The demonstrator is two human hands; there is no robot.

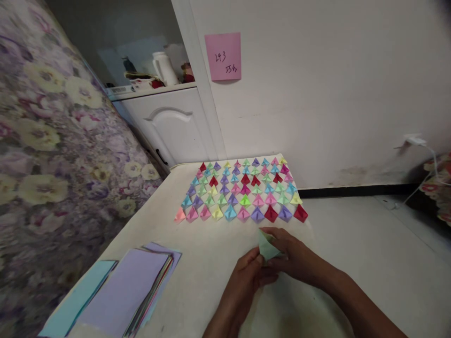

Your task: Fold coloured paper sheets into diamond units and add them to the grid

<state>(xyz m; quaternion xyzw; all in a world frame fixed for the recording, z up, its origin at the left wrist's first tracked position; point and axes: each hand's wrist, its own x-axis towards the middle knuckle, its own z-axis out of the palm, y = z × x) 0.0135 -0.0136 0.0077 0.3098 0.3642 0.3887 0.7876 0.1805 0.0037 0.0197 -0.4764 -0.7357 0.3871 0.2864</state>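
Note:
A small piece of pale green folded paper is held up over the near right part of the table, pinched between both my hands. My left hand grips its lower left corner with thumb and fingers. From the right, my right hand closes on its other side, and its fingers cover part of the paper. Just beyond the hands, rows of small folded paper pieces in red, pink, purple, blue, yellow and green lie on the table, each with a raised point.
On the near left of the white-covered table lie a stack of purple and mixed paper and a blue stack. A floral curtain hangs left. Behind stand a white cabinet and a wall bearing a pink note.

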